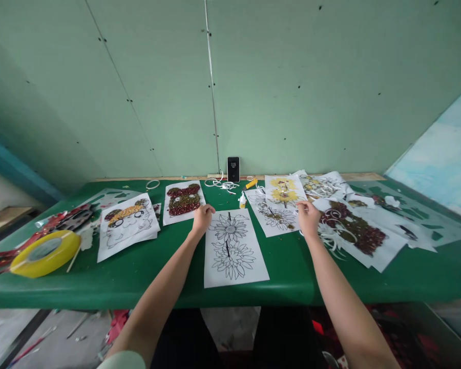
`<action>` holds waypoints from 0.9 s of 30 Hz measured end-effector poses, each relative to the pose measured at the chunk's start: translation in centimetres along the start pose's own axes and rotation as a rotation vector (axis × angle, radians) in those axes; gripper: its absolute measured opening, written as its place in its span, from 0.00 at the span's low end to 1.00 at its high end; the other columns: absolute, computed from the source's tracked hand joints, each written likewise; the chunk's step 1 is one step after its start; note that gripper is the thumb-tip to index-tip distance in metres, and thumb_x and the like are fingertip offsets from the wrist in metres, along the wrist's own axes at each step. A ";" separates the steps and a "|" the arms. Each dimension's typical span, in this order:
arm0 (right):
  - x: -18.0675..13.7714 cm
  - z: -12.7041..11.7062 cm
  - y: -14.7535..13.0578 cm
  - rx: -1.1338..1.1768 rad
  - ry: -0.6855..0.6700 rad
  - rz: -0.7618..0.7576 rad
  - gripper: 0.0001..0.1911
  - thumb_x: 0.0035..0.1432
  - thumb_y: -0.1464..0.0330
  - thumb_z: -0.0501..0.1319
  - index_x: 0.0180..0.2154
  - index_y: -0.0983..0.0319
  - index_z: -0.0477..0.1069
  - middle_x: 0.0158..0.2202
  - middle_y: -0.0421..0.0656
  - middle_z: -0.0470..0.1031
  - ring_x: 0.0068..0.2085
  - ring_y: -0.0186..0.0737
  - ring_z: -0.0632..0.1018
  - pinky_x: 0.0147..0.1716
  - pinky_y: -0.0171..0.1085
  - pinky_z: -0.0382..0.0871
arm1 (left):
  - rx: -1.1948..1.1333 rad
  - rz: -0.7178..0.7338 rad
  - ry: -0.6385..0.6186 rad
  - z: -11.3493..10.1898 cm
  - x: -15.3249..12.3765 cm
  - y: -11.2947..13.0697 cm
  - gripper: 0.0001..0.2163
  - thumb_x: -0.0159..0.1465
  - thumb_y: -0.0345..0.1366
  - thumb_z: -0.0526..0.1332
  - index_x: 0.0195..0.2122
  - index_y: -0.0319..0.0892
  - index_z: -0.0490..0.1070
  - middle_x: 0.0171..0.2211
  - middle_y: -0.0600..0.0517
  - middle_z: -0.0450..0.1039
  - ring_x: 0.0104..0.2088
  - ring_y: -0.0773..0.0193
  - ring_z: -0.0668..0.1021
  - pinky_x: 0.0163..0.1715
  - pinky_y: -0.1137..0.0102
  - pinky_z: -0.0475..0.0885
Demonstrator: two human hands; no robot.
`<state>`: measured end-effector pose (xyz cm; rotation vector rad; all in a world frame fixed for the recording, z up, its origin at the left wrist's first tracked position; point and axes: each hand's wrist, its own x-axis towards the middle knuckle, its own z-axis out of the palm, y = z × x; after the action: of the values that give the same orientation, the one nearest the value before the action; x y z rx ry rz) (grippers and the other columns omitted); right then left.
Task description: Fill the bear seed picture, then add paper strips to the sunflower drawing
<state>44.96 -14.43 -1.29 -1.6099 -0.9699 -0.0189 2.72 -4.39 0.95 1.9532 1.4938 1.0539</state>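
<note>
A white sheet with two outlined flowers lies on the table in front of me. My left hand is closed at its upper left corner, with the fingertips pressed together; whatever they hold is hidden. My right hand pinches the lower right corner of a sheet with yellow flowers. That sheet overlaps another flower drawing, partly covered with brownish bits. Between the sheets stands a small glue bottle with a white top.
A bear picture in dark red beads and a partly filled animal drawing lie left. Yellow tape sits farther left. Overlapping pictures and white strips cover the right. A black device leans against the wall beside a yellow cutter.
</note>
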 end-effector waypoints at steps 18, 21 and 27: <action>-8.4 -6.2 -5.0 -0.055 -0.178 -0.398 0.13 0.73 0.58 0.58 0.40 0.57 0.77 0.37 0.47 0.82 0.38 0.47 0.81 0.40 0.43 0.75 | -0.058 -0.030 0.040 0.0 -0.4 -0.2 0.14 0.62 0.27 0.52 0.30 0.42 0.79 0.34 0.47 0.82 0.28 0.60 0.75 0.33 0.68 0.69; -12.3 -7.5 -5.2 -0.125 -0.184 -0.402 0.10 0.75 0.62 0.57 0.41 0.57 0.75 0.37 0.46 0.80 0.35 0.44 0.80 0.37 0.40 0.74 | -0.051 -0.002 0.122 0.2 -0.2 -0.5 0.14 0.61 0.27 0.53 0.28 0.43 0.78 0.34 0.47 0.82 0.33 0.57 0.79 0.38 0.66 0.71; -15.1 -7.1 -5.0 -0.176 -0.287 -0.455 0.06 0.75 0.68 0.57 0.45 0.57 0.74 0.37 0.44 0.78 0.35 0.42 0.79 0.35 0.38 0.72 | -0.030 0.082 0.335 -0.2 -0.4 -1.1 0.14 0.61 0.24 0.52 0.27 0.45 0.75 0.33 0.48 0.81 0.40 0.54 0.80 0.44 0.65 0.73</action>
<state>35.57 -29.03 -2.66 -1.5428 -1.5812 -0.1946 1.85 -4.44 0.19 1.8997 1.5644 1.4898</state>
